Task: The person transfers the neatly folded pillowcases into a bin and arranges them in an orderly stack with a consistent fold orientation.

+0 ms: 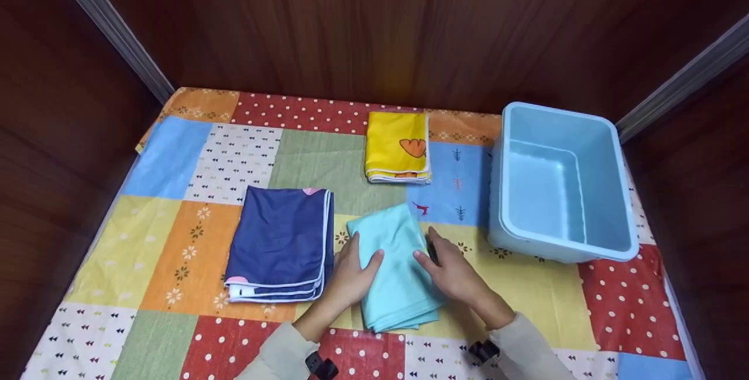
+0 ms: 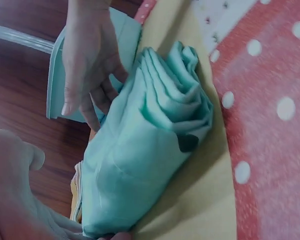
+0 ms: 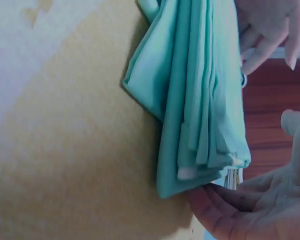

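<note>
A folded teal cloth [image 1: 393, 269] lies in front of me between my two hands, its stacked layers showing at the near edge. My left hand [image 1: 351, 274] is along its left side, fingers at the edge and thumb raised over the top. On the opposite side, my right hand [image 1: 453, 269] has its fingertips at the cloth's edge; in the right wrist view its thumb [image 3: 292, 122] stands away from the fabric. Several loose folds of the teal cloth [image 2: 140, 145] bulge upward in the left wrist view.
A folded navy cloth [image 1: 281, 236] with white piping lies left of the teal one. Behind is a folded yellow cloth [image 1: 392, 143]. At the right stands a light blue plastic bin [image 1: 605, 192]. Brown wood-grain panels [image 1: 351, 28] enclose the patchwork-covered table [image 1: 158, 251].
</note>
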`<state>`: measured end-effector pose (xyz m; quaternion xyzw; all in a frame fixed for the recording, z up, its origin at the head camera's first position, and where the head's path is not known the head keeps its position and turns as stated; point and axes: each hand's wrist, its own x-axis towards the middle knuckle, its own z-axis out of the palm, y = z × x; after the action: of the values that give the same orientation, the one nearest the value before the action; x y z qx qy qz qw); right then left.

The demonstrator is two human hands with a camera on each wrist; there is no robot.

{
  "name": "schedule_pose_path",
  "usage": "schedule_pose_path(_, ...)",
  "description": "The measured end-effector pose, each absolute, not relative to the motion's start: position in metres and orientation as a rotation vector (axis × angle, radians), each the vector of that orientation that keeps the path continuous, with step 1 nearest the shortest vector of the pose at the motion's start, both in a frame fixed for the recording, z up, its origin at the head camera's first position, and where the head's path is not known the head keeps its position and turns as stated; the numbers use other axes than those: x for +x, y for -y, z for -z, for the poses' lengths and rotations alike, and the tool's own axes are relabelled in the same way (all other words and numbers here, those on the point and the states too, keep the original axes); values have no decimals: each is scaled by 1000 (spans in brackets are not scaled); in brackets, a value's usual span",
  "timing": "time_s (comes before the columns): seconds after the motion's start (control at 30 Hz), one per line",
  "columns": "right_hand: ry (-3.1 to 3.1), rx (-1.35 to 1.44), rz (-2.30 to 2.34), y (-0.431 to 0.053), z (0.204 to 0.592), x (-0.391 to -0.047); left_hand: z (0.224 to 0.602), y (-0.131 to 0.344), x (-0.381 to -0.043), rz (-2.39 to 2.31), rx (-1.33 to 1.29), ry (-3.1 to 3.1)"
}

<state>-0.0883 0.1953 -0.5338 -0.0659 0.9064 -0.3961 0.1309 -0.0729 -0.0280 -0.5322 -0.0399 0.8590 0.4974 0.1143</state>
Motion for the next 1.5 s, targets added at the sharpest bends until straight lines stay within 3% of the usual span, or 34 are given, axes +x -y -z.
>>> schedule_pose_path(0.37,-2380,194,1378,-187,524,-99,540,28,-88,-2034,-384,-2200)
schedule_pose_path(0.67,-2297,349,1509,-184,532,-102,541,32,-94,-2118,-477,-1749)
schedule_pose_path(0.97,-2224,314,1605,-186,537,-104,548,34,-97,-2098,-346,-1851)
schedule_pose_path(1.5,-2227,143,1790,-187,546,-102,558,44,-102,-2310,-194,-1469)
